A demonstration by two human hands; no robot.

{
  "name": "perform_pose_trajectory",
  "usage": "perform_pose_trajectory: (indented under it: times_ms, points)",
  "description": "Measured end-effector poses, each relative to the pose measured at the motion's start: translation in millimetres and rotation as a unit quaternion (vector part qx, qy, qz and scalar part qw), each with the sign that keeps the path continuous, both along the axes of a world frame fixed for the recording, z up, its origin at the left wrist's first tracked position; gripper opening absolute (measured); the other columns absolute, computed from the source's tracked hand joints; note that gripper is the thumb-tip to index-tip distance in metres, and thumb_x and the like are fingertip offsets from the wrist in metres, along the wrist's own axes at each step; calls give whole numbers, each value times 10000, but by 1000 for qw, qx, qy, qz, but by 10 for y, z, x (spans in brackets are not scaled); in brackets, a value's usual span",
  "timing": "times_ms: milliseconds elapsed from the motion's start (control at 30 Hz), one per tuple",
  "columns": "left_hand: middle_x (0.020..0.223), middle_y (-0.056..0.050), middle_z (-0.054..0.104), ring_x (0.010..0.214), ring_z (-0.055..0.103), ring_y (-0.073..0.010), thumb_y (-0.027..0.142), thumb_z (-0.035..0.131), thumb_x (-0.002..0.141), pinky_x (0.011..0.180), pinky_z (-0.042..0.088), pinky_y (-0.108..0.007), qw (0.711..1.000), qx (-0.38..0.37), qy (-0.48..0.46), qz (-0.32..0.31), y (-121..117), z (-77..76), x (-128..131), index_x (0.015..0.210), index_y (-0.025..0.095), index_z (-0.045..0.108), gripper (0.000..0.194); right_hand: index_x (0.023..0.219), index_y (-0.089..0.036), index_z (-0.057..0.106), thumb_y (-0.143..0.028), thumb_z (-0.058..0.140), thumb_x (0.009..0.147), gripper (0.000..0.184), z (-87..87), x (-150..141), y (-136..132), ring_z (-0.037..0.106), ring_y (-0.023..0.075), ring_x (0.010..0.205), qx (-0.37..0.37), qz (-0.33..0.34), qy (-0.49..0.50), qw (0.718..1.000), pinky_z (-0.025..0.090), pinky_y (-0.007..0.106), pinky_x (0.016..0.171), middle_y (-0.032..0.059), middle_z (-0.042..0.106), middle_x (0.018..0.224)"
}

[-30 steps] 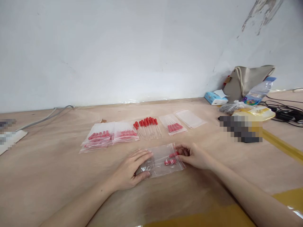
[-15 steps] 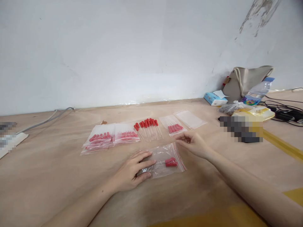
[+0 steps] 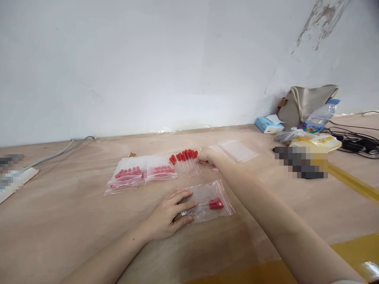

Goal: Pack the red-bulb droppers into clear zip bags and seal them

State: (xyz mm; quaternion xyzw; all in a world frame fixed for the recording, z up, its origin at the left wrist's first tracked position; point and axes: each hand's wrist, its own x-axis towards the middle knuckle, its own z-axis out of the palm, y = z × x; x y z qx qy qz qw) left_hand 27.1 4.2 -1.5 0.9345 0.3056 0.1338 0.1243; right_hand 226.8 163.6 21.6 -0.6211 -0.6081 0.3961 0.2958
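My left hand (image 3: 174, 211) lies flat with spread fingers on the left end of a clear zip bag (image 3: 199, 213). Inside this bag are droppers with red bulbs (image 3: 216, 203), bunched near the red-lined mouth at the right. Beyond it, loose droppers (image 3: 185, 156) with red bulbs and clear stems lie in a fanned row. My right hand (image 3: 205, 156) reaches to the row's right end, its fingers bent closed at the bulb of the last dropper; the fingertips are partly hidden. Two stacks of filled zip bags (image 3: 127, 177) lie left of the row.
Right of the row are flat zip bags (image 3: 238, 150); my right forearm partly covers a filled one. Farther right stand a tissue pack (image 3: 269, 124), a beige bag (image 3: 308, 102), a plastic bottle (image 3: 321, 116) and black cables (image 3: 358, 144). A grey cable (image 3: 65, 148) runs at the left.
My right hand has moved left and away from me, from beside the zip bag's mouth to the right end of the dropper row. My left hand stays on the bag.
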Motion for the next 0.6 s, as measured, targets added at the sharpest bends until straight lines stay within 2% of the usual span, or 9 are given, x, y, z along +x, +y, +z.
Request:
perform_pose_trajectory:
  times_ms: [100,167,233,300,367,433,500,600]
  points:
    - [1351,-42,394,1233,364,-234,367,453,880,1023,293,-446,1000,-3,5,0,-1,-5,-5,1245,294,470,373,592,-144,531,-185,677,595,152,8,31,-18,390,93,332,-55,-21,14,998,280,208,339,-36,403,348]
    - [1352,-39,394,1234,363,-235,368,451,881,1025,287,-449,1000,-6,7,1,-1,-1,-4,1244,299,471,370,696,-138,544,-181,621,640,105,63,111,-95,380,76,328,-50,-41,41,997,279,191,337,-51,401,367]
    - [1352,-40,394,1234,363,-238,370,453,880,1024,289,-451,1000,-8,7,4,1,6,0,1241,297,474,369,880,-142,525,-172,539,690,192,123,263,-251,403,74,343,-28,-65,71,995,302,178,347,-65,416,402]
    - [1351,-42,396,1232,365,-240,371,455,878,1018,296,-452,1000,-8,5,5,3,13,4,1239,295,478,369,1078,-163,424,-157,454,719,361,138,478,-490,426,80,354,2,-90,105,990,326,174,353,-77,437,437]
    - [1349,-43,398,1231,366,-240,370,454,878,1015,302,-453,1000,-11,5,6,4,21,6,1237,294,480,368,1176,-197,309,-155,451,697,502,81,708,-784,423,87,344,65,-119,175,975,342,180,342,-96,453,453]
    - [1346,-42,402,1230,367,-241,370,452,879,1017,298,-456,1000,-14,6,6,5,28,5,1238,297,479,367,1157,-225,292,-196,523,669,541,-30,899,-1073,441,93,354,122,-140,239,953,371,189,341,-107,462,476]
    - [1349,-41,397,1232,365,-239,369,446,883,1022,290,-458,1000,-17,9,5,8,32,-1,1245,301,470,369,1107,-237,305,-253,583,659,528,-153,1013,-1299,472,94,383,139,-169,269,938,407,201,353,-104,485,526]
    - [1357,-35,386,1239,355,-238,368,437,888,1024,286,-462,1000,-17,17,4,13,27,-14,1257,311,452,374,1064,-246,311,-312,641,651,533,-283,1035,-1471,529,98,457,157,-183,292,926,476,229,417,-92,517,605]
